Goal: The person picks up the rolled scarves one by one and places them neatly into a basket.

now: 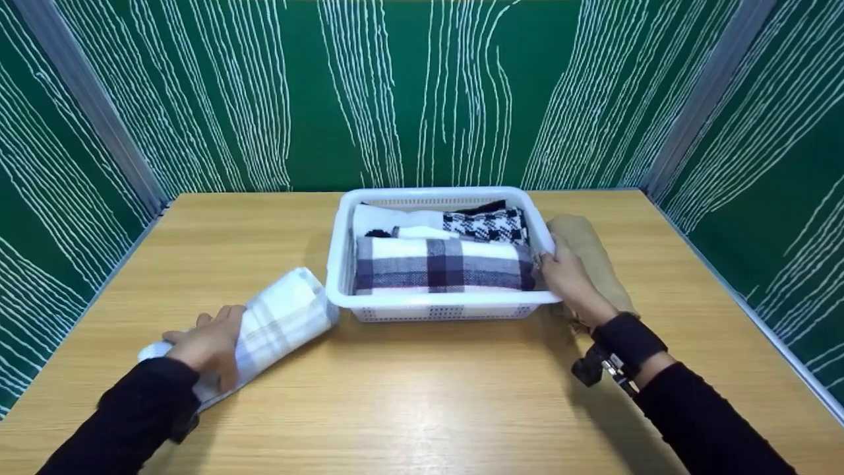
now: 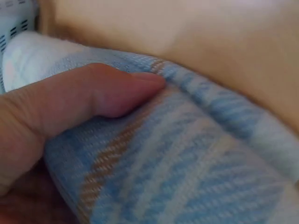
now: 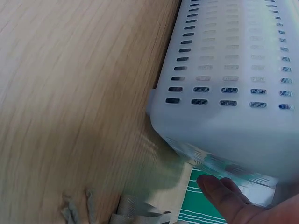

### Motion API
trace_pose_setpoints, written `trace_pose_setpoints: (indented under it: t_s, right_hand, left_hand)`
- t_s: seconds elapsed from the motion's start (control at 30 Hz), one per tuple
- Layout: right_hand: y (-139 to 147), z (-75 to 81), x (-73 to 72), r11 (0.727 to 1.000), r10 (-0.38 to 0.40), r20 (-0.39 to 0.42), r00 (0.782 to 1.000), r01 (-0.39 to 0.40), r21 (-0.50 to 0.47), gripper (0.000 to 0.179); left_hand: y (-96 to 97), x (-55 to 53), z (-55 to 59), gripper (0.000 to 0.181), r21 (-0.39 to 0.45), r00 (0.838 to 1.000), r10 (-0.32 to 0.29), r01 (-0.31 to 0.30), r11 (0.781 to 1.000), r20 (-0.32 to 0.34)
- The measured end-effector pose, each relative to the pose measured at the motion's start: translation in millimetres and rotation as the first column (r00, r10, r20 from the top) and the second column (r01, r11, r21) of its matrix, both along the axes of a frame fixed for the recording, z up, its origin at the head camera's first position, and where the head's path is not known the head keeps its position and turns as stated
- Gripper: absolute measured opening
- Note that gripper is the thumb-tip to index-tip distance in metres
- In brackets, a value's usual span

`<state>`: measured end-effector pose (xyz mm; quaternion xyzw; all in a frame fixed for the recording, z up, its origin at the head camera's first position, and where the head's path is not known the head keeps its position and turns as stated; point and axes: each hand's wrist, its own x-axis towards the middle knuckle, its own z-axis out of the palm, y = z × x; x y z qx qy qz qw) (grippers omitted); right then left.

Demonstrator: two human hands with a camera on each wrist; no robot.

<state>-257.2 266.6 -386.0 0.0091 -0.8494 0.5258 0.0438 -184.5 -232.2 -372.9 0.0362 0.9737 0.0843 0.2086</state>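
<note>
Left hand (image 1: 211, 336) on the pale plaid roll (image 1: 283, 316), right hand (image 1: 573, 280) on the white basket (image 1: 448, 301).
Your left thumb and fingers pinch the roll, slanting across the table (image 1: 428, 396), far end right at the basket's front-left corner. Your right grips the right rim. Khaki roll (image 1: 597, 251) lies just beside that rim, partly hidden behind your hand. Dark plaid cloth (image 1: 445, 267) and houndstooth cloth (image 1: 491, 225) take up basket space.

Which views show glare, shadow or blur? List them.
Head view: pale glare on the light-brown wooden table; left wrist: the table blurred behind the folded blue-and-white plaid cloth; right wrist: shadow on the table beside the white perforated plastic basket.
</note>
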Motion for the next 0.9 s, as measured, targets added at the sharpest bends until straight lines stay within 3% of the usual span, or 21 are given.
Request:
trace_pose_setpoints:
  t_s: [0.27,0.53,0.73,0.77,0.9]
  right_hand:
    - [-0.6,1.4,-0.1,1.000,0.001,0.022,1.000,-0.001,0.008,0.047]
    - [2.1,1.7,0.5,1.000,0.006,0.009,1.000,-0.006,-0.014,0.045]
    - [1.1,0.7,1.0,1.000,0.000,-0.006,1.000,0.001,0.021,0.045]
    - [0.7,0.4,0.8,1.000,-0.002,-0.009,1.000,0.002,0.018,0.044]
    - [0.4,-0.9,0.2,1.000,-0.001,-0.026,1.000,0.001,-0.005,0.046]
  left_hand:
    - [-14.0,23.8,-8.6,0.116,0.076,0.982,-0.179,0.183,0.980,-0.063]
    - [2.7,41.3,-16.7,0.113,0.106,0.964,-0.234,0.248,0.963,-0.126]
    - [22.9,52.7,-20.8,0.111,0.143,0.951,-0.268,0.290,0.946,-0.154]
    - [26.3,53.7,-20.7,0.111,0.148,0.947,-0.281,0.304,0.941,-0.155]
    - [39.7,56.9,-22.1,0.107,0.140,0.894,-0.383,0.421,0.896,-0.233]
